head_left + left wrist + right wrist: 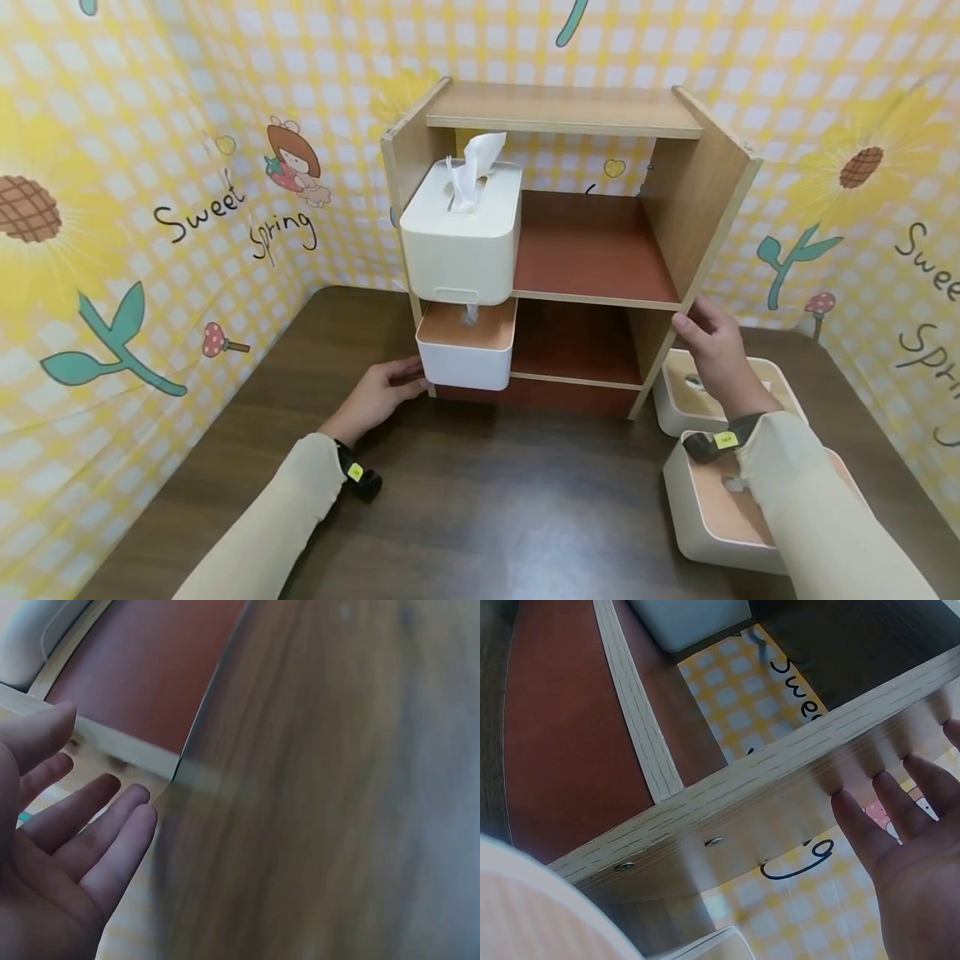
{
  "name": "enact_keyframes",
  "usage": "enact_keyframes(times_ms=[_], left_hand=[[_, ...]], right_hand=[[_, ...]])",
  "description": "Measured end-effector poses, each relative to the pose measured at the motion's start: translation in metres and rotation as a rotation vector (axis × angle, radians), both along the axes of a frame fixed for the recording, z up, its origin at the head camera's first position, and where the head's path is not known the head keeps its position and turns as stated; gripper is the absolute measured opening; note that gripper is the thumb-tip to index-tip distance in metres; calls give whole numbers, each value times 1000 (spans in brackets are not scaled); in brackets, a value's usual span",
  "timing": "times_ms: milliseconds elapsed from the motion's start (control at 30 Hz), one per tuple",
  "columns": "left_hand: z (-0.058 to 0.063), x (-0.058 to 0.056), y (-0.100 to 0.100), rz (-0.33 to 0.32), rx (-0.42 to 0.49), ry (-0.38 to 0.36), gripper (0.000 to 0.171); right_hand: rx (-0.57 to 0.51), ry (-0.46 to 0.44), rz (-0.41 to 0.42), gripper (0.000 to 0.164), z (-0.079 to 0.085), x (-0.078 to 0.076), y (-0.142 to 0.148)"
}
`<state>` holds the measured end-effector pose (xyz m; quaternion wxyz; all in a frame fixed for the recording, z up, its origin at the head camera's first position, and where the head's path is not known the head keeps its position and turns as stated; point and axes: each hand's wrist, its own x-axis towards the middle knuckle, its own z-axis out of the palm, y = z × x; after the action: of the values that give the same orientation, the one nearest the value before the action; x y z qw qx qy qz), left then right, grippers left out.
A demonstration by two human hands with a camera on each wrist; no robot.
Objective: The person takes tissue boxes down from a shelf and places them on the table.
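A wooden shelf unit (pixel 566 108) with reddish-brown boards stands on the dark table. My left hand (pixel 378 396) is at its lower left side, fingers loosely extended beside the side panel in the left wrist view. Against the outer face of the right panel, my right hand (pixel 716 354) rests straight fingertips (pixel 847 806), with the thumb at the front edge in the head view. A cream tissue box (pixel 461 262) with tissue sticking up sits on the upper left board. Below it, a white box (pixel 465 362) with a wooden lid juts out of the lower compartment.
Two more wooden-lidded boxes stand right of the shelf: a farther one (pixel 675 408) and a nearer one (pixel 690 517) under my right forearm. Yellow checked cloth (pixel 337 83) hangs behind and at both sides. The brown tabletop (pixel 480 500) stretches in front.
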<state>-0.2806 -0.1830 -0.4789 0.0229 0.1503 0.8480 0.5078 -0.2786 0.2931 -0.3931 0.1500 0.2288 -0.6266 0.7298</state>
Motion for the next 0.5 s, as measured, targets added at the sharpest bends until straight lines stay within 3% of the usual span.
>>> enact_keyframes(times_ms=[200,500], left_hand=[[13,2,-17,-9,-145,62,47],[32,10,-26,-99,-316,137,48]], right_hand=[[-7,-10,6,34,3,-3,-5],[-3,-24,-13,30,2,3,-1]])
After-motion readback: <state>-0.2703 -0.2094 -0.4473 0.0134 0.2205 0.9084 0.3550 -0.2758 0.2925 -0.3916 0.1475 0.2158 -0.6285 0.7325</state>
